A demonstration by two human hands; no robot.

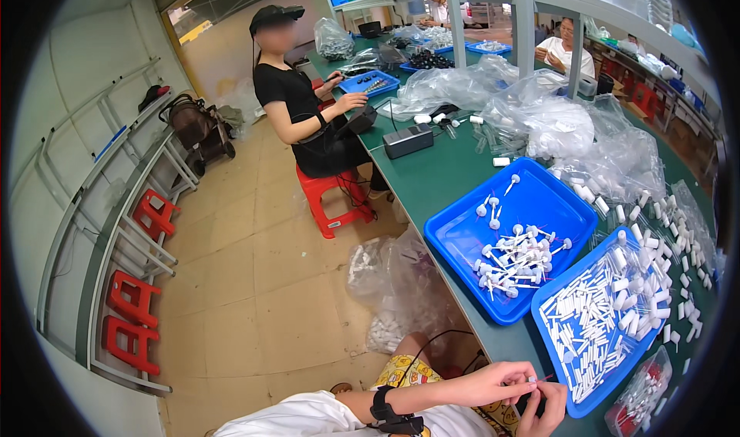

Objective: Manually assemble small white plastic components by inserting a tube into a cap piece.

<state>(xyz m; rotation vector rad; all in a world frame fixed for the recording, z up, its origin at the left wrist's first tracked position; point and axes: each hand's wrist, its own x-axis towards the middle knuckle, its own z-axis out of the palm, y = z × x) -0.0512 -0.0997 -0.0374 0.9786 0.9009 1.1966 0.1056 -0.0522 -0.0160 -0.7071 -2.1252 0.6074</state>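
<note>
Two hands: my left hand pinches a small part; my right hand curls close by, its hold I cannot tell
Small part: just left of the nearer blue tray
Tray load: white sticks

Place: a small assembly workshop, judging by your surroundings. In front of you: one long green-topped workbench, shared with a seated co-worker in black. Upon it: blue trays of small parts, including many short white tubes and white stemmed pieces; clear plastic bags, heaped. Above it: grey metal shelving. Beyond: a second person in white, also seated. To your left: red plastic stools along the wall. On your floor: bagged white parts.
</note>
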